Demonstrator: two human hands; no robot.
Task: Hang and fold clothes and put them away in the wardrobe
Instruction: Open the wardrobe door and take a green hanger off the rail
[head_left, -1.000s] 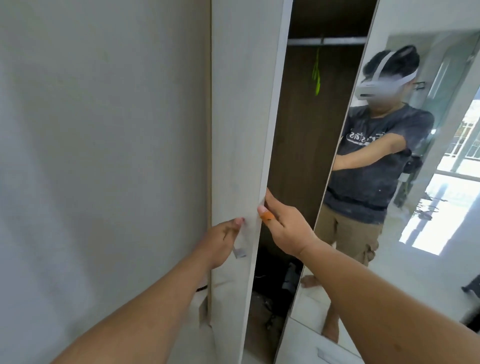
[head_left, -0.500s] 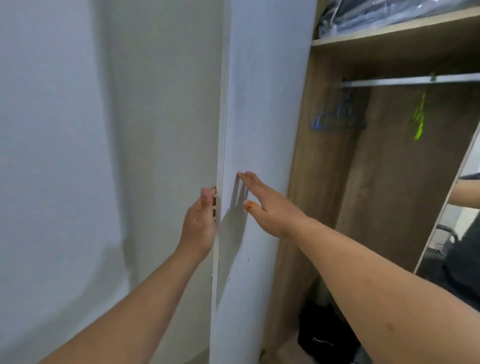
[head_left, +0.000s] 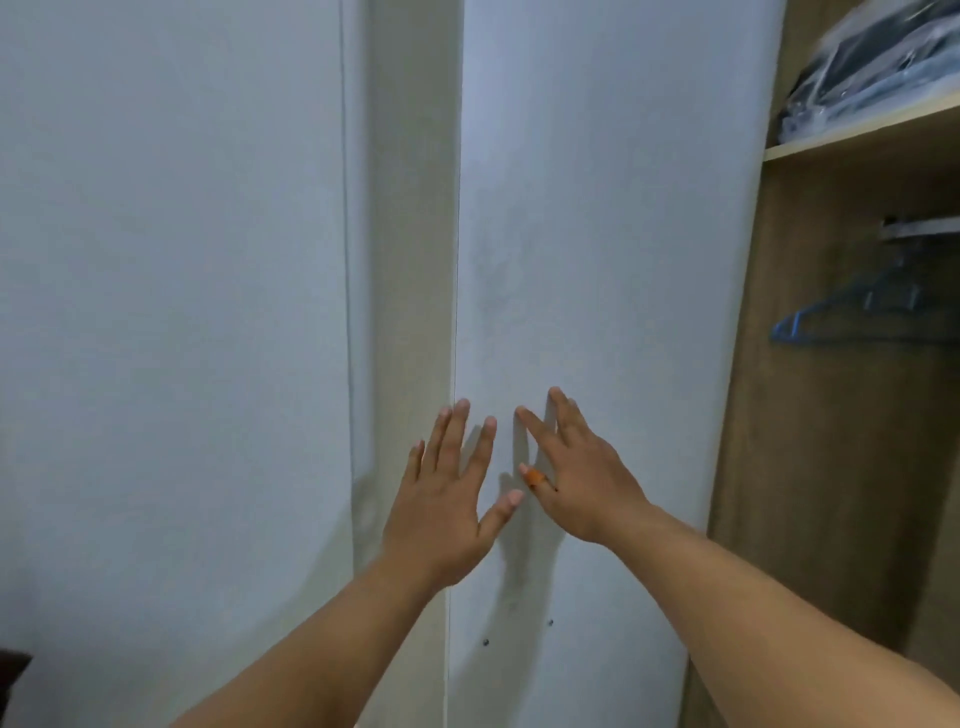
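Observation:
The white wardrobe door stands swung wide open, its inner face toward me. My left hand lies flat against its left edge with fingers spread and nothing in it. My right hand, an orange band on the thumb, presses flat on the door just to the right, fingers apart. The wooden wardrobe interior shows at the right with a blue hanger under a metal rail. No loose clothes are in my hands.
A pale wall fills the left half, close behind the door. A wooden shelf at the top right carries dark clothing in clear plastic bags. A dark object peeks in at the lower left edge.
The door has swung further open toward the wall. My left hand left the door's edge and now lies flat on its face beside the right hand; the mirror door is out of view.

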